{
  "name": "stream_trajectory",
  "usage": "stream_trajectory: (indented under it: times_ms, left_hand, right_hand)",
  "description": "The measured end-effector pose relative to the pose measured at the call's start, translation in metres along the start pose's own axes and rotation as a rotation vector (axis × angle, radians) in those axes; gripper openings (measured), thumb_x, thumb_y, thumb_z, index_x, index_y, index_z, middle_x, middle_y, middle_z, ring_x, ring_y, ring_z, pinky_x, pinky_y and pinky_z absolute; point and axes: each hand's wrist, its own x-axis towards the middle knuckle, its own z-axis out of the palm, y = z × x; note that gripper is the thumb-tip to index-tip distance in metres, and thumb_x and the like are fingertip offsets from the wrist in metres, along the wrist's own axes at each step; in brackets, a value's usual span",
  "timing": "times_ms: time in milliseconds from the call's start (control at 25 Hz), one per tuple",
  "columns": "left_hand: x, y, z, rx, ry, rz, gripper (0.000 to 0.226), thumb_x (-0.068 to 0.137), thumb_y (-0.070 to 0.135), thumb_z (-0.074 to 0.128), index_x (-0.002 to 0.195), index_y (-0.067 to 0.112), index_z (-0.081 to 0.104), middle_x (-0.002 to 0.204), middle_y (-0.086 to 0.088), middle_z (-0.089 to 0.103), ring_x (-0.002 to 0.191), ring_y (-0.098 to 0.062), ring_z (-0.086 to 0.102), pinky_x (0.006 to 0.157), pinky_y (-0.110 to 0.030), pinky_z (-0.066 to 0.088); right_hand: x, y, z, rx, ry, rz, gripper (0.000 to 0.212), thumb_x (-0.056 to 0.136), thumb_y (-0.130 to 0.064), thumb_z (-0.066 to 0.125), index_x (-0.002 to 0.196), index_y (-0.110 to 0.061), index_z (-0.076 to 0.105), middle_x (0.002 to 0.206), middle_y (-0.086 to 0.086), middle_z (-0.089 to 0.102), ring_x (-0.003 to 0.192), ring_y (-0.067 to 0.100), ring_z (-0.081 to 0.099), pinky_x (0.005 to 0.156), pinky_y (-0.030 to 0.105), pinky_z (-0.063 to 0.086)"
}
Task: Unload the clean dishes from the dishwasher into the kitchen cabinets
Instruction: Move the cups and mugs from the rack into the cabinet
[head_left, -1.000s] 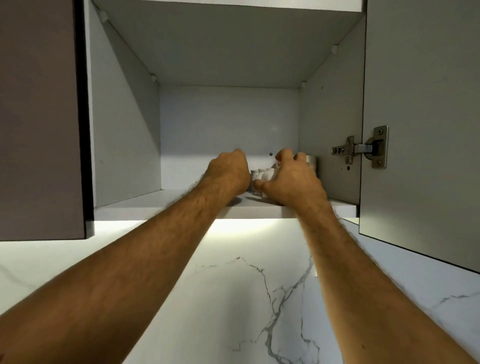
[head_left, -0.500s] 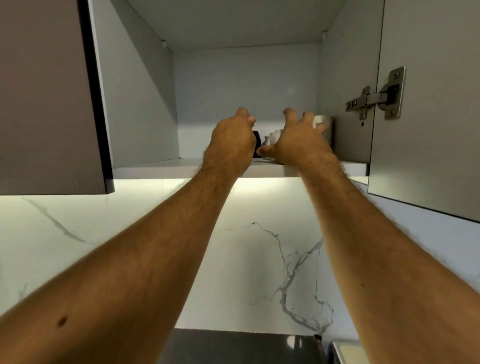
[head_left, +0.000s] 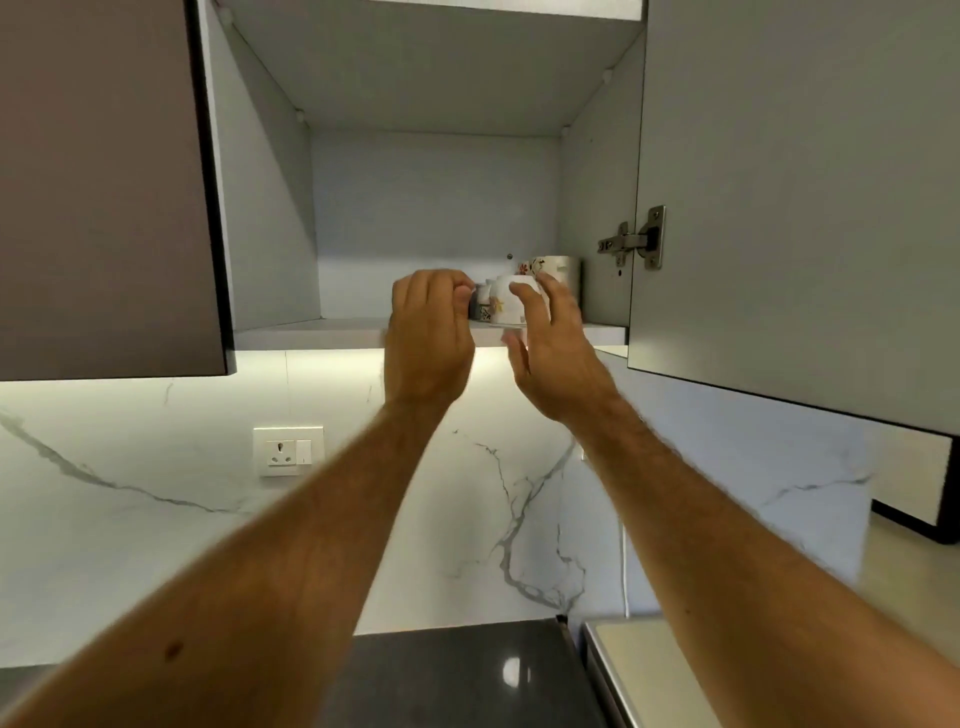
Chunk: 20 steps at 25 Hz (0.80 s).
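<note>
Up close, 2 bare forearms reach to the open cabinet, left hand (head_left: 428, 332) loosely curled holding nothing, right hand (head_left: 553, 343) spread with straight fingers, empty, both just before the shelf (head_left: 311, 332) edge, where cups (head_left: 506, 301) stand right-rear.

Veined marble backsplash (head_left: 156, 545), glossy ceramic cups (head_left: 506, 306)
</note>
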Motion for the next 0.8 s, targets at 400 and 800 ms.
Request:
stream_trajectory:
  times_ms: [400,800]
  left_hand:
    - [-0.147,0.039,-0.036,0.106,-0.395,0.000,0.026,0.096,0.034,0.055,0.113,0.020,0.068,0.136,-0.002,0.056,0.127,-0.021,0.050,0.102,-0.036,0.043]
    - [-0.338,0.107,-0.076,-0.206,-0.877,-0.153,0.031,0.089,0.027,0.057,0.117,0.025,0.069,0.146,0.003,0.047,0.136,-0.017,0.040,0.108,-0.037,0.042]
  right_hand:
    - [-0.160,-0.025,-0.027,-0.284,-0.066,0.199,0.063,0.088,-0.027,0.068,0.142,-0.007,0.042,0.140,0.020,0.046,0.133,0.039,0.040,0.107,0.054,0.042]
    - [-0.403,-0.048,-0.068,-0.470,-0.358,0.711,0.062,0.093,-0.037,0.062,0.145,-0.015,0.035,0.145,0.008,0.035,0.138,0.027,0.027,0.111,0.041,0.037]
